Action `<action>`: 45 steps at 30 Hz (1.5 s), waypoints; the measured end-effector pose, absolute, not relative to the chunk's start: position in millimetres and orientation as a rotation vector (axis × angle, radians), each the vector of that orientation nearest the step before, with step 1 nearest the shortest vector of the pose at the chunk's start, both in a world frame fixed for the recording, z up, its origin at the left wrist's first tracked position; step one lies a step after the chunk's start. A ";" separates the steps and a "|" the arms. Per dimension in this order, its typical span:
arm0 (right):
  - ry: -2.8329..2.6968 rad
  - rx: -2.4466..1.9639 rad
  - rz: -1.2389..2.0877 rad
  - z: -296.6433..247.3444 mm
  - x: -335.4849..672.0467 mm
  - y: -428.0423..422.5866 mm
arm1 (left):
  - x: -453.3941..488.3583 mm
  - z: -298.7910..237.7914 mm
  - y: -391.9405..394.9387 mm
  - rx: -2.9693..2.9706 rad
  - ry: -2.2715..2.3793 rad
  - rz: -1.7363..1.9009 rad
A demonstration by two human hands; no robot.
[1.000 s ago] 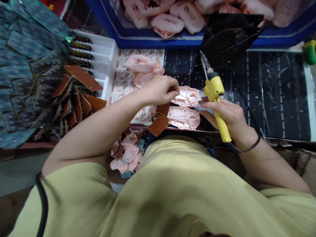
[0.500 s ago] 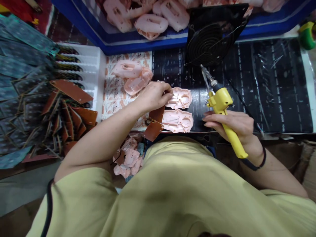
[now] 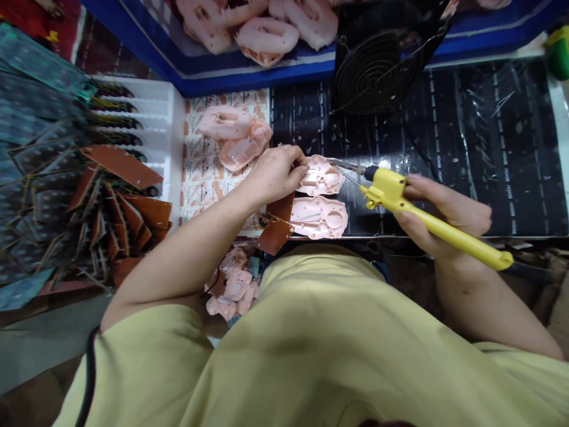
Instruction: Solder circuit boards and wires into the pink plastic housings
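Note:
My right hand [image 3: 444, 216] is wrapped round a yellow soldering gun [image 3: 391, 190]. The gun's metal tip reaches left over the far pink plastic shell [image 3: 326, 181]. At that shell's left end my left hand [image 3: 280, 172] is closed in a pinch; what lies between the fingertips is too small to make out. A second pink shell [image 3: 317, 217] lies just nearer to me, its hollow side up with a round perforated patch. Brown circuit boards [image 3: 275, 236] sit below my left hand, partly over the left ends of the shells.
A large blue bin [image 3: 191, 77] of pink shells stands at the back, with a black fan [image 3: 371, 77] before it. More pink shells [image 3: 226, 123] lie left. Stacked circuit boards [image 3: 120, 166] and a white foam tray [image 3: 175, 130] are at far left.
My right hand has turned the soldering gun from pointing up and away to pointing left, bringing its tip down to the far shell. My left hand has stayed almost still.

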State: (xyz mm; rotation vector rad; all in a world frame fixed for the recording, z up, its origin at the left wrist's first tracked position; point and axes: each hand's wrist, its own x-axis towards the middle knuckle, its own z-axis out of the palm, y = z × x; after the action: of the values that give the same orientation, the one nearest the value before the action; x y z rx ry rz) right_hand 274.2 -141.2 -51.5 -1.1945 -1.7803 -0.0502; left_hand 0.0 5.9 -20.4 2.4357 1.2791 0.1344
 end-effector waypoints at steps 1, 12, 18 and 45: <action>-1.797 -1.195 -0.053 -53.1 273.0 -140.6 | 0.6 -20.1 5.3 2.434 1.291 0.127; -1.774 -1.042 0.126 -64.0 269.6 -131.2 | 3.1 -13.8 3.2 2.365 1.284 0.086; -1.784 -0.993 0.167 -61.9 272.0 -126.2 | 5.4 -10.6 3.2 2.350 1.317 0.020; -1.728 -1.075 0.270 -47.1 291.3 -125.0 | 7.2 -9.3 4.8 2.460 1.251 -0.014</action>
State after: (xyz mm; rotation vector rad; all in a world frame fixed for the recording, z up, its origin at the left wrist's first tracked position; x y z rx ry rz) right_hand 291.3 -125.0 -47.1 -1.0749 -1.7284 0.2703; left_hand 7.2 4.8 -9.3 2.4596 1.2512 -0.0136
